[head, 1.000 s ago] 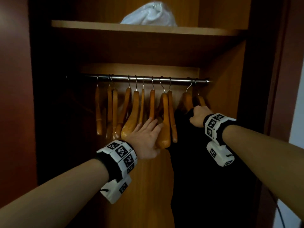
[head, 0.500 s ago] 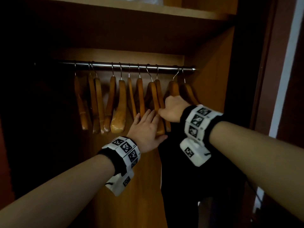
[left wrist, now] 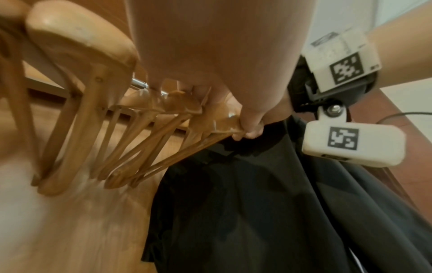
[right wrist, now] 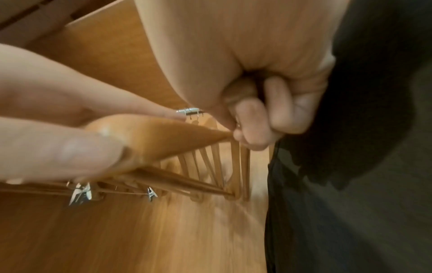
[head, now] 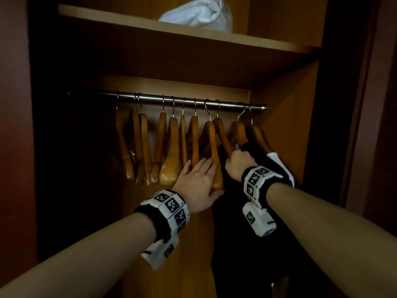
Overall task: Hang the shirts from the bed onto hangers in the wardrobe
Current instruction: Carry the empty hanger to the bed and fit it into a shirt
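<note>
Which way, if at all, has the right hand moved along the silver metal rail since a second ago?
Yes, leftward: the right hand has shifted away from the silver metal rail's right end.

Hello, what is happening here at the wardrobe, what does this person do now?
A person is reaching into a wardrobe where wooden hangers hang on a metal rail. The left hand lies with straight fingers against one empty hanger. The right hand is closed around the arm of the next hanger, right beside a black shirt that hangs down. A white bundle lies on the shelf above.
</note>
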The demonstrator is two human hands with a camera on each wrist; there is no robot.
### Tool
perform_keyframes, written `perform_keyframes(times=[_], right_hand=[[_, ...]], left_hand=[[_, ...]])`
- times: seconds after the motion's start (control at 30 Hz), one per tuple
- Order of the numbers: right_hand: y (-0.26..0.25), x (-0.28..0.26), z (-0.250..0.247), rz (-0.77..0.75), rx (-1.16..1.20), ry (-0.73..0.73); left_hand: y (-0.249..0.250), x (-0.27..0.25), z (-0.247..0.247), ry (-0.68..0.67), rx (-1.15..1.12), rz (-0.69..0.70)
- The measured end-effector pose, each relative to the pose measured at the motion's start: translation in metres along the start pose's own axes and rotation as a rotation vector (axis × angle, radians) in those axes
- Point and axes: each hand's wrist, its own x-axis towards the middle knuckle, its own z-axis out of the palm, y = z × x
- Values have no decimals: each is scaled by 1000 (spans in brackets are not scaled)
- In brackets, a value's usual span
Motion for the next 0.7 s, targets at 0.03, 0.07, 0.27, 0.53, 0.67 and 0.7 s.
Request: perform_keyframes(times=[0.03,0.07,0.27,0.53,0.67,0.7], right_hand=[[-1,0,-2,-4,-4,14],[-2,1,-4,-10,-7,28],[-1,-14,-17,8,37,88],[42,-79,-16,-14,76,16],[74,-128,-16,-2,85,0],[81,-141,-17,-1,91,5]], left_hand=[[-2,0,-1,-4,-1,6],[-4,-1,-1,-7,-3,10],[-12,-5,3,-3,-28,45],[3,-6,12,55,-140,93],[31,2,14,91,-238,95],[39,1,16,110,-241,111]])
